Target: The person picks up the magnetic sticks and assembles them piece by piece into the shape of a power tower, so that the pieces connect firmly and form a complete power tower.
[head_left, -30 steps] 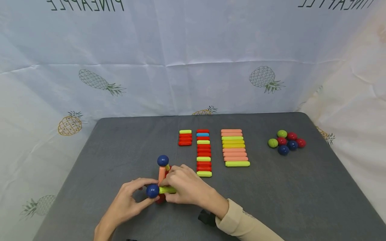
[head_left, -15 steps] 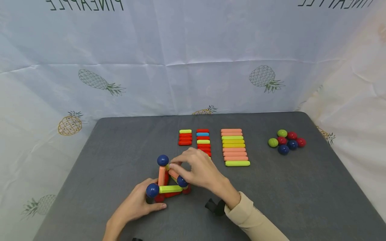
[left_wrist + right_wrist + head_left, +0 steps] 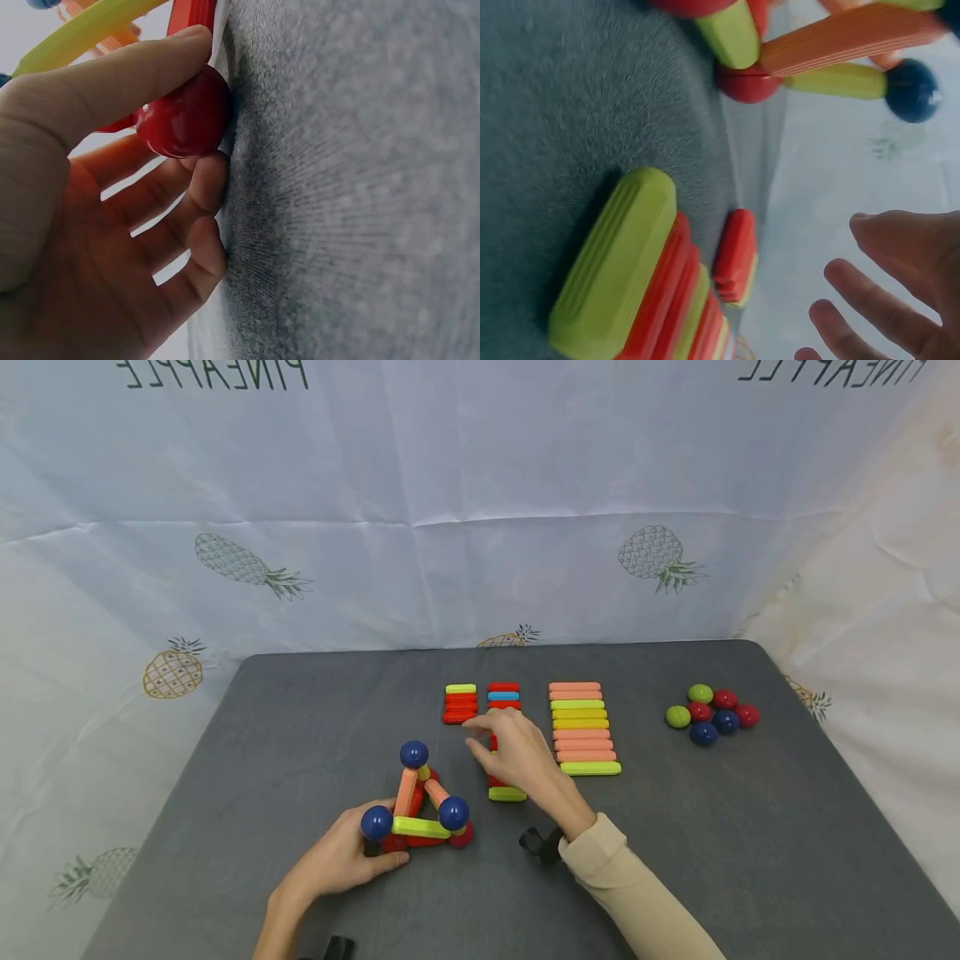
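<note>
A triangular frame of magnetic rods and balls stands upright left of centre, with blue balls [image 3: 453,812] on top and red balls [image 3: 461,836] at its base. Its upper bars are a lime rod [image 3: 422,827] and two orange rods [image 3: 405,792]. My left hand [image 3: 347,850] grips the near-left base corner. In the left wrist view the thumb lies over a red ball [image 3: 186,114] and the fingers curl behind it. My right hand [image 3: 517,754] hangs over the middle column of short rods [image 3: 507,794], thumb and fingers apart, holding nothing.
A small stack of red rods [image 3: 460,708] lies left of that column. To its right is a column of longer orange, yellow and lime rods [image 3: 585,745]. Loose balls [image 3: 703,734] cluster at the table's [image 3: 675,860] right. A printed cloth [image 3: 420,568] hangs behind.
My right hand has left the frame and moved up and right to the short rods. The left hand has shifted from the top blue ball to the base, and the frame has turned slightly.
</note>
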`<state>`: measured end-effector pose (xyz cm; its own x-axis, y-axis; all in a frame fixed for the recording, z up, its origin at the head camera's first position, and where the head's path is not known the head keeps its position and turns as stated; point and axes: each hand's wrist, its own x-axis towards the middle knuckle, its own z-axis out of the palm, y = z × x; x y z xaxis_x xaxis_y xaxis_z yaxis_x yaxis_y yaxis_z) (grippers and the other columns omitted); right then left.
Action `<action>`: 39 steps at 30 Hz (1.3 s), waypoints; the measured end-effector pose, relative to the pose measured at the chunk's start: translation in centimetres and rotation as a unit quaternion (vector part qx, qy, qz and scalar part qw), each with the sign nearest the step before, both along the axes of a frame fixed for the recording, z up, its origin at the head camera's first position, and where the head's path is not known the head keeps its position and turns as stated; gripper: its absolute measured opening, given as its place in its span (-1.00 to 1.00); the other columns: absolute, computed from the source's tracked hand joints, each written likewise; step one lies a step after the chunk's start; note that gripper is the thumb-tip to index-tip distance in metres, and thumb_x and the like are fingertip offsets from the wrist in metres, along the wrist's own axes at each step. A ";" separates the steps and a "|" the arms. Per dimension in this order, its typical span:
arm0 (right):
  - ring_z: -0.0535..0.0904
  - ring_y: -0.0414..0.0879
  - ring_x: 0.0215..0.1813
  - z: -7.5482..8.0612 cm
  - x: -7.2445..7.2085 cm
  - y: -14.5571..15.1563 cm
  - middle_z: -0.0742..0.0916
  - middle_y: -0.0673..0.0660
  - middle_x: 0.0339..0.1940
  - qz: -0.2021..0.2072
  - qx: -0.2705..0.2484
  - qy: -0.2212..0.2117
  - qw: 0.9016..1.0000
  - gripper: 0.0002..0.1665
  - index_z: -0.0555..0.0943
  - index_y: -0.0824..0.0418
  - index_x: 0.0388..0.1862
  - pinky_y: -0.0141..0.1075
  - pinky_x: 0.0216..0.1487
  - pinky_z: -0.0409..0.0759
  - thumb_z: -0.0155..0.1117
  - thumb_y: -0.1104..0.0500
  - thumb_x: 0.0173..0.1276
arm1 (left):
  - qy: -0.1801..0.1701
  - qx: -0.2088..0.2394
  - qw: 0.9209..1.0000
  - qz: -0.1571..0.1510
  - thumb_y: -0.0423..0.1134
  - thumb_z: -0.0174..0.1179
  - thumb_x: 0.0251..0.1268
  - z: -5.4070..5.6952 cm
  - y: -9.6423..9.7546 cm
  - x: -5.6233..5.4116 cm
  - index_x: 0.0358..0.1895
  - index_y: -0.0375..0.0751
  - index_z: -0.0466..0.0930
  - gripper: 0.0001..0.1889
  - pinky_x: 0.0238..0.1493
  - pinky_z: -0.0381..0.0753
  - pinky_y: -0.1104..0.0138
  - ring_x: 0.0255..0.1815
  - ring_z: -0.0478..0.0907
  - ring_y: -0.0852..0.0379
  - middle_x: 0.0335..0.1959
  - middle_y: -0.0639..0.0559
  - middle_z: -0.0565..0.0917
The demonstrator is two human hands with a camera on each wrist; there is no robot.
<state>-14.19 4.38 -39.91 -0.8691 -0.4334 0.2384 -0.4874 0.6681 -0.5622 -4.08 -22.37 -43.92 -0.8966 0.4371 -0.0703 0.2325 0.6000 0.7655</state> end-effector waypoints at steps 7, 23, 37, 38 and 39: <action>0.64 0.06 -0.11 -1.2 -3.2 -2.4 0.80 0.17 -0.02 0.016 0.081 0.006 0.997 -0.67 0.76 0.21 0.10 -0.26 -0.23 0.66 0.43 0.22 0.37 | 0.032 0.025 0.999 -0.017 -0.09 0.50 0.19 -0.3 -0.1 -0.2 0.26 -0.17 0.57 -0.43 0.09 0.67 0.35 -0.03 0.63 0.39 0.03 0.08 0.75; 0.70 0.11 -0.01 -2.2 -4.5 -4.6 0.80 0.23 -0.06 0.048 0.146 -0.030 0.988 -0.72 0.80 0.30 -0.05 -0.14 0.11 0.70 0.39 0.46 0.28 | 0.037 0.029 0.999 0.002 -0.08 0.50 0.19 -0.9 0.5 -0.8 0.26 -0.21 0.56 -0.40 0.02 0.68 0.36 -0.11 0.64 0.39 0.00 0.05 0.75; 0.74 0.11 0.08 0.1 -3.3 -3.0 0.80 0.22 0.08 0.044 0.042 -0.086 0.994 -0.64 0.73 0.29 0.12 -0.11 0.11 0.72 0.43 0.32 0.33 | 0.053 -0.002 0.998 0.019 -0.02 0.51 0.17 -0.8 1.3 -1.3 0.23 -0.16 0.58 -0.41 -0.04 0.67 0.36 -0.17 0.61 0.42 -0.05 0.14 0.74; 0.73 0.11 0.10 0.6 -3.1 -2.8 0.80 0.21 0.08 0.043 0.028 -0.085 0.995 -0.63 0.73 0.28 0.13 -0.10 0.13 0.72 0.43 0.31 0.34 | 0.052 0.000 0.999 0.017 -0.02 0.51 0.17 -0.7 1.3 -1.4 0.23 -0.16 0.58 -0.41 -0.04 0.67 0.36 -0.17 0.61 0.42 -0.05 0.14 0.74; 0.73 0.09 0.11 1.2 -2.8 -2.6 0.81 0.20 0.08 0.044 0.016 -0.082 0.996 -0.63 0.73 0.26 0.13 -0.10 0.13 0.72 0.43 0.29 0.34 | 0.052 0.002 0.999 0.015 -0.02 0.51 0.17 -0.7 1.3 -1.4 0.24 -0.15 0.57 -0.40 -0.03 0.67 0.37 -0.16 0.62 0.42 -0.04 0.14 0.74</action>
